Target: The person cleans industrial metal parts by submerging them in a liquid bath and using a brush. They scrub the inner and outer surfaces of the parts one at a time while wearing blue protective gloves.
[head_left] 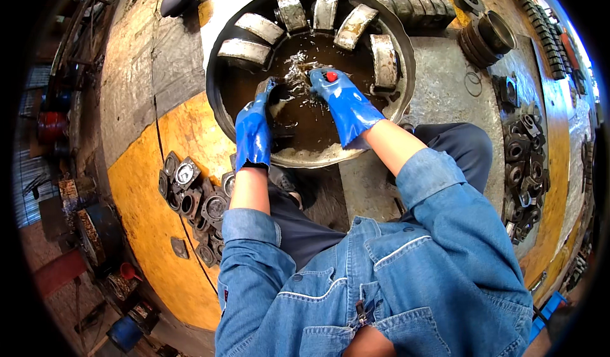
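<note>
Slick blue gloves [356, 116] could let the part [265, 88] slip into the brown liquid [305, 125], and a hard stroke might splash it over the tub [308, 158] or knock the blocks [325, 8] set from 10 to 3 o'clock. Held between 8 and 9 o'clock inside the tub, the part looks grey and metallic, half hidden by the left hand [256, 112], whose fingers close on it. Toward 4 o'clock from centre, the right hand [335, 89] grips a red thing [331, 76], its kind unclear.
</note>
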Demonstrator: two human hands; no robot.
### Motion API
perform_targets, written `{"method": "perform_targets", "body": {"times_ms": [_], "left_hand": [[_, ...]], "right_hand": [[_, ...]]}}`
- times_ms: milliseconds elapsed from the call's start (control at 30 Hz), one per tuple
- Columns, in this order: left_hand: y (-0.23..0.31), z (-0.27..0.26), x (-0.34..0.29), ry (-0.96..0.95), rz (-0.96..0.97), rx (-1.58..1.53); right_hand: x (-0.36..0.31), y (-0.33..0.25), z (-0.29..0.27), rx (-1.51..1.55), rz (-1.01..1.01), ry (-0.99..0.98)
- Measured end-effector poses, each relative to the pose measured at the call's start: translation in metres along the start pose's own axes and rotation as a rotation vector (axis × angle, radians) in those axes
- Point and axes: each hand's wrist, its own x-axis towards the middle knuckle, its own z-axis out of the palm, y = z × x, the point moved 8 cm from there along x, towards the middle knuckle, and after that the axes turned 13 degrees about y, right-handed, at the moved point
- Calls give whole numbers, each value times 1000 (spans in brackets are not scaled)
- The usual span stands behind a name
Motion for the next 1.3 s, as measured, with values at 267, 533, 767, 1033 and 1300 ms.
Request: {"method": "perform_targets", "body": {"times_ms": [267, 533, 767, 1033, 1300], "left_hand": [[4, 6, 0, -47, 476, 419], [18, 4, -6, 12, 629, 806], [-14, -7, 11, 4, 464, 679], [-67, -21, 33, -78, 224, 442], [-59, -5, 20, 75, -538, -378]], "right_hand": [[-54, 23, -12, 58, 147, -132], [-37, 42, 34, 820, 661, 7], [-47, 95, 98, 1377, 1064, 386], [-19, 14, 74, 218, -2, -459], [-8, -100, 84, -915, -769, -680]]}}
